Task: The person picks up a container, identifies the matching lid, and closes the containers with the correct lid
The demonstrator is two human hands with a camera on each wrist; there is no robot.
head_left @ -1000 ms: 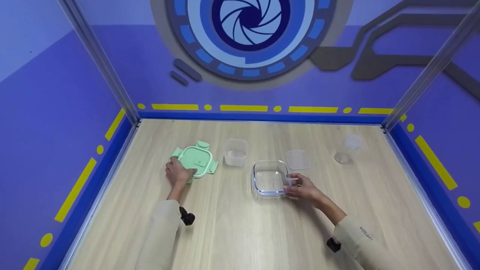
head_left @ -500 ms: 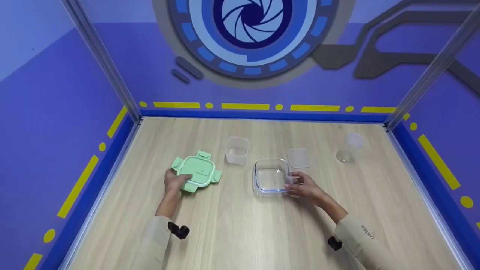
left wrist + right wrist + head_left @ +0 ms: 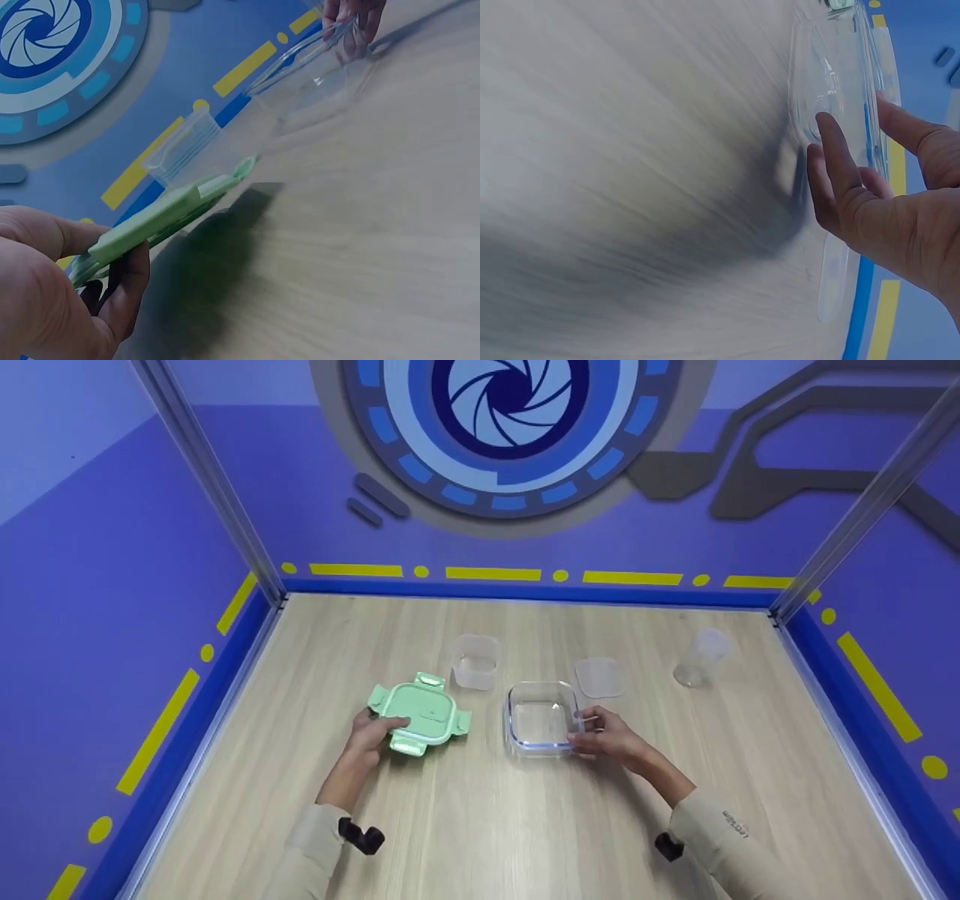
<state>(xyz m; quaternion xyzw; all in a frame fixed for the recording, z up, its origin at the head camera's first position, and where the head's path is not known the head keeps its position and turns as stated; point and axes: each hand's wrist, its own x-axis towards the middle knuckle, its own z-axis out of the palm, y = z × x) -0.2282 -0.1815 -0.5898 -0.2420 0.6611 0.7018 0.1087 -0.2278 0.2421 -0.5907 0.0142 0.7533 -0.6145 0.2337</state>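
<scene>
1. Head view: your left hand (image 3: 367, 735) is clamped on the green lid (image 3: 416, 709) at its left edge, thumb on top. Your right hand (image 3: 613, 739) is curved round the right side of the glass container (image 3: 543, 747), which sits on the table (image 3: 480, 832). The lid is left of it, apart. The plastic tub (image 3: 474, 681) stands just behind the lid; carried low and rearward, the lid could knock it. The flat clear lid (image 3: 600, 678) lies just behind your right fingers, where a rearward slip could nudge it.

2. Left wrist view: your fingers go beneath the lid, and a dark shadow (image 3: 202, 292) lies under it. Held at one edge only, it could droop or twist if your pinch loosens. Its latch flaps (image 3: 246, 166) stick out, so one might catch the glass rim if the lid arrives skewed.

3. Right wrist view: your fingers are spread along the glass wall; how firmly they press I can't tell. A light hold could let the container slide if bumped.
</scene>
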